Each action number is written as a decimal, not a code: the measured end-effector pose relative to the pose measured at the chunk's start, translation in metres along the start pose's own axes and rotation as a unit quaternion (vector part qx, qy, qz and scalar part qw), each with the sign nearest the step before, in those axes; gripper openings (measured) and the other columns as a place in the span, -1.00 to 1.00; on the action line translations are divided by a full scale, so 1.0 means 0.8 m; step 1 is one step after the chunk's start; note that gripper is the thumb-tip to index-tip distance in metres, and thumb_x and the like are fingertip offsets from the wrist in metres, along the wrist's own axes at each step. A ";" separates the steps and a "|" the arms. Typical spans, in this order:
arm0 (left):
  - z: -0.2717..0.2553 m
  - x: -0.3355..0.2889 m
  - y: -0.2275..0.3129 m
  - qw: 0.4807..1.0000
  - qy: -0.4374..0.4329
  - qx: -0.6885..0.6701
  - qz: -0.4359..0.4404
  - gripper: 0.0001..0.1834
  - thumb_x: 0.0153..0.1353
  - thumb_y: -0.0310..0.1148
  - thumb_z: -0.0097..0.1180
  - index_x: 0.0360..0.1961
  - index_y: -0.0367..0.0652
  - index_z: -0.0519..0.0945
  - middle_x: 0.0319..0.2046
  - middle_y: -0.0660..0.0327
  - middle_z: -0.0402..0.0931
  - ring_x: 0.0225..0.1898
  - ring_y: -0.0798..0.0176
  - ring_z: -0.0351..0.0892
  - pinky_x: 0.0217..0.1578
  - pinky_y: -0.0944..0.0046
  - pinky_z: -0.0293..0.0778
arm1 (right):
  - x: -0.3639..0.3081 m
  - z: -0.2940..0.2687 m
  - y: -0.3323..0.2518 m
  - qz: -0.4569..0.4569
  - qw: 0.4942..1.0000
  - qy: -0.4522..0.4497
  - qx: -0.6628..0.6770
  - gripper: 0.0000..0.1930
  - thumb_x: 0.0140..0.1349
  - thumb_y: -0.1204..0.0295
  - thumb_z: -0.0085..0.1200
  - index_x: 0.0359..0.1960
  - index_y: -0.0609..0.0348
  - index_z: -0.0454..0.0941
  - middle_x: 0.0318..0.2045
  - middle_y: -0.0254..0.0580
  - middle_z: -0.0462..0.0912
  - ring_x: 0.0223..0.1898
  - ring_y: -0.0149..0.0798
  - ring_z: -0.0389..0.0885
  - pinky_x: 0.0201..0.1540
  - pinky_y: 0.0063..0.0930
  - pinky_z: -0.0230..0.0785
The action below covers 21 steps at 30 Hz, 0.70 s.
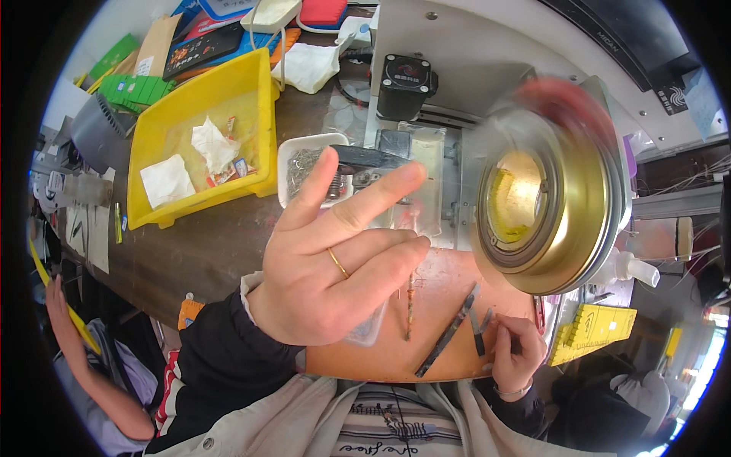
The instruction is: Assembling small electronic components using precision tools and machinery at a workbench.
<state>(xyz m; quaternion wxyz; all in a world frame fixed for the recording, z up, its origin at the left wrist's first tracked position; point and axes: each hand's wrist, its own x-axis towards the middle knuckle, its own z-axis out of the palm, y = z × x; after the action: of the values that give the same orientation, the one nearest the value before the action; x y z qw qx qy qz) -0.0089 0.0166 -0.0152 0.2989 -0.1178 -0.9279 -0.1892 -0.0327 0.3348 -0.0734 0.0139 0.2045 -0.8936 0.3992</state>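
My left hand (343, 263), with a gold ring on one finger, is raised over the work surface. Its thumb and index finger are spread apart, the other fingers partly bent. A dark bar (369, 158) spans the gap between thumb and index fingertip; contact cannot be told. Low on the orange-brown board (381, 358), my right hand (519, 350) has its fingers curled, thumb near index; anything pinched there is too small to make out. Beside it lie dark tweezers (477, 339) and a long dark pen-like tool (448, 333). A thin brownish stick (410, 308) lies left of these.
A large gold-coloured wheel (586, 206), partly blurred, stands at the right before a machine. Behind my left hand are a white tray (289, 152) of fine metal pieces and a black motor (406, 84). A yellow bin (228, 84) is far left; another person's hand (59, 308) shows at left.
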 end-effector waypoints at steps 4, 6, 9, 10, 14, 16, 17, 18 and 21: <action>0.001 0.001 0.003 1.000 -0.005 0.001 -0.007 -0.85 0.00 -0.51 0.25 -0.37 -0.05 0.70 -0.36 0.37 0.72 0.20 0.03 0.53 0.42 -0.13 -0.05 | -0.001 0.002 0.004 -0.007 1.000 0.002 0.009 -0.87 0.09 0.70 0.15 -0.31 0.30 0.63 -0.56 -0.22 0.57 -0.64 -0.43 0.42 -0.59 -0.58 0.17; 0.002 0.001 0.003 1.000 -0.006 -0.001 -0.005 -0.85 -0.01 -0.52 0.25 -0.37 -0.05 0.70 -0.35 0.37 0.72 0.21 0.03 0.53 0.42 -0.13 -0.05 | -0.001 0.001 0.004 -0.007 1.000 0.001 0.009 -0.88 0.09 0.70 0.15 -0.32 0.30 0.62 -0.56 -0.22 0.57 -0.64 -0.43 0.43 -0.59 -0.58 0.18; 0.001 0.003 0.003 1.000 -0.009 -0.003 -0.004 -0.84 -0.01 -0.52 0.25 -0.37 -0.05 0.71 -0.35 0.36 0.72 0.21 0.02 0.52 0.42 -0.11 -0.06 | 0.003 0.001 0.000 -0.018 1.000 0.004 0.000 -0.89 0.09 0.70 0.15 -0.33 0.30 0.61 -0.56 -0.23 0.56 -0.64 -0.43 0.43 -0.59 -0.59 0.18; 0.001 0.004 0.003 1.000 -0.011 -0.002 -0.004 -0.83 -0.02 -0.52 0.25 -0.36 -0.05 0.71 -0.35 0.35 0.72 0.21 0.02 0.52 0.43 -0.11 -0.06 | 0.003 0.001 0.000 -0.016 1.000 0.003 0.000 -0.89 0.09 0.70 0.15 -0.33 0.30 0.61 -0.56 -0.23 0.56 -0.64 -0.43 0.43 -0.59 -0.59 0.18; -0.001 0.002 0.001 1.000 -0.011 0.000 -0.006 -0.83 -0.03 -0.53 0.25 -0.36 -0.05 0.72 -0.35 0.35 0.72 0.21 0.02 0.52 0.43 -0.10 -0.06 | 0.000 -0.002 0.001 -0.014 1.000 -0.009 0.000 -0.88 0.15 0.73 0.08 -0.30 0.34 0.60 -0.50 -0.20 0.61 -0.59 -0.46 0.48 -0.52 -0.63 0.25; -0.001 0.002 0.002 1.000 -0.012 -0.003 -0.004 -0.83 -0.03 -0.51 0.26 -0.36 -0.05 0.72 -0.34 0.34 0.73 0.22 0.02 0.52 0.43 -0.10 -0.07 | -0.003 -0.003 0.006 -0.027 0.999 -0.021 0.002 -0.87 0.21 0.74 0.01 -0.27 0.37 0.59 -0.44 -0.16 0.66 -0.54 -0.49 0.53 -0.46 -0.66 0.32; 0.000 0.001 0.002 1.000 -0.014 -0.001 -0.005 -0.83 -0.03 -0.51 0.26 -0.36 -0.05 0.72 -0.34 0.34 0.73 0.22 0.02 0.52 0.43 -0.10 -0.07 | -0.003 -0.004 0.005 -0.010 0.999 -0.030 0.004 -0.87 0.22 0.74 0.01 -0.27 0.37 0.59 -0.43 -0.16 0.66 -0.53 -0.48 0.54 -0.46 -0.66 0.32; 0.000 0.000 0.002 1.000 -0.014 0.000 -0.002 -0.83 -0.03 -0.51 0.26 -0.36 -0.05 0.72 -0.34 0.34 0.73 0.22 0.01 0.51 0.43 -0.11 -0.07 | -0.004 -0.004 0.005 0.006 0.999 -0.039 0.006 -0.87 0.22 0.74 0.00 -0.26 0.37 0.58 -0.43 -0.16 0.66 -0.52 -0.47 0.54 -0.45 -0.66 0.33; 0.002 0.001 0.002 1.000 -0.012 -0.001 0.001 -0.83 -0.02 -0.49 0.26 -0.35 -0.05 0.72 -0.34 0.34 0.73 0.22 0.01 0.51 0.43 -0.12 -0.07 | -0.003 0.003 0.009 -0.006 1.000 0.009 0.009 -0.88 0.09 0.73 0.13 -0.35 0.30 0.60 -0.57 -0.24 0.55 -0.65 -0.46 0.43 -0.59 -0.62 0.19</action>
<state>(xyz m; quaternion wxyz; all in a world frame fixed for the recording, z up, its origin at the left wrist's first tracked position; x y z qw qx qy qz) -0.0095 0.0187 -0.0156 0.2882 -0.1217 -0.9309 -0.1885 -0.0326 0.3382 -0.0811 0.0226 0.2063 -0.8888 0.4086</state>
